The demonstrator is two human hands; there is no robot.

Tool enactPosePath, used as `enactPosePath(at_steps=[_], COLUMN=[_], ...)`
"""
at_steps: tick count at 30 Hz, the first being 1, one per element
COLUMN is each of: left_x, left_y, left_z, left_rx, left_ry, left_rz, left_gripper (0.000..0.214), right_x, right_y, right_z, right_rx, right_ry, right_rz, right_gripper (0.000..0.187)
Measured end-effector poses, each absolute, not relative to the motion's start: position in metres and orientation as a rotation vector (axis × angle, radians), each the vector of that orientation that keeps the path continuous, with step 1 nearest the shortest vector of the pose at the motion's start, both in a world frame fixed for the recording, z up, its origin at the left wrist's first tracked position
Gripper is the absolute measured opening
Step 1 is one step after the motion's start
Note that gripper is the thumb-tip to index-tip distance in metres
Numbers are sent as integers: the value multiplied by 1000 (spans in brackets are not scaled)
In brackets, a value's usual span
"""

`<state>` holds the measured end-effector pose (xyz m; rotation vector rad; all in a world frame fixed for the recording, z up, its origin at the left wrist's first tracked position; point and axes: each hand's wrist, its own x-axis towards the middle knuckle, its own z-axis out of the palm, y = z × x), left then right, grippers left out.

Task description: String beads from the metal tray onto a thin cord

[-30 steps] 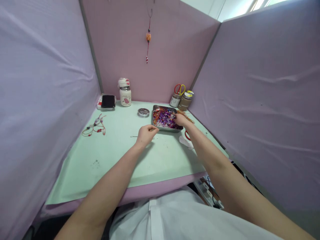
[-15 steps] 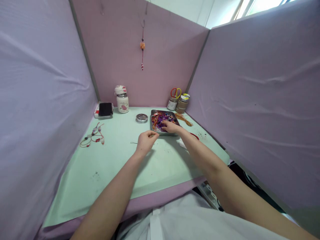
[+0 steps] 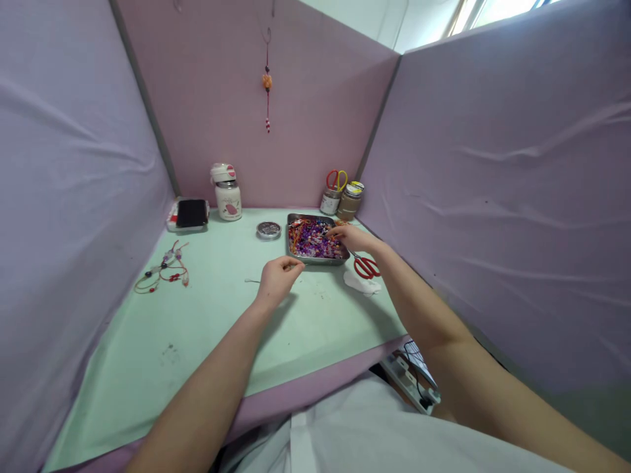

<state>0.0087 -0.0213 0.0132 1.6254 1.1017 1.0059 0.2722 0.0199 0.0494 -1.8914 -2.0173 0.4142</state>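
Observation:
My left hand (image 3: 279, 277) is closed in a pinch just left of the metal tray's near side, holding a thin cord (image 3: 252, 281). One end of the cord shows left of the hand, and a short bit seems to stick out past the fingertips. My right hand (image 3: 353, 238) reaches over the right side of the tray (image 3: 320, 261). Its fingers are slightly apart, with the tips among the beads (image 3: 315, 238), which are mostly purple with red, orange and clear ones. Whether a bead sits between those fingertips is too small to make out.
Red-handled scissors (image 3: 365, 268) and a crumpled white tissue (image 3: 362, 284) lie right of the tray. Behind are a round tin (image 3: 269, 230), two jars, one holding scissors (image 3: 330, 200), and a bottle (image 3: 228, 197). Finished-looking beaded cords (image 3: 167, 268) and a black phone-like slab (image 3: 192, 213) lie left.
My right hand has moved from the middle of the beads to the tray's far right side. The red scissors and tissue show more fully. The view has shifted slightly; my left hand keeps its pinch.

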Motion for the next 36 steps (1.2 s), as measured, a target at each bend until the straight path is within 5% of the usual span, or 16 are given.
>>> enactPosePath(at_steps=[7,15,19,30,36], left_x=[7,6,7,7,7], left_y=[-22,-21,-22,-20,-18], left_z=[14,16,16,13,11], left_rx=[1625,1632,1610,1650,1656], left_ry=[1128,1124,1147,1149,1158], left_rz=[991,1004,1009,993,993], left_gripper=[17,21,20,22,22], right_x=[284,267,262,298,363], right_y=[23,-19,-20,17,12], right_z=[55,35,17,61,43], right_rx=[-1957,-1735,-1670,-1613,-2264], right_ry=[-2027,-2430,-2180,-1360,-1182], right_rz=[243,240,155,98,-131], right_gripper=[33,44,14,24,29])
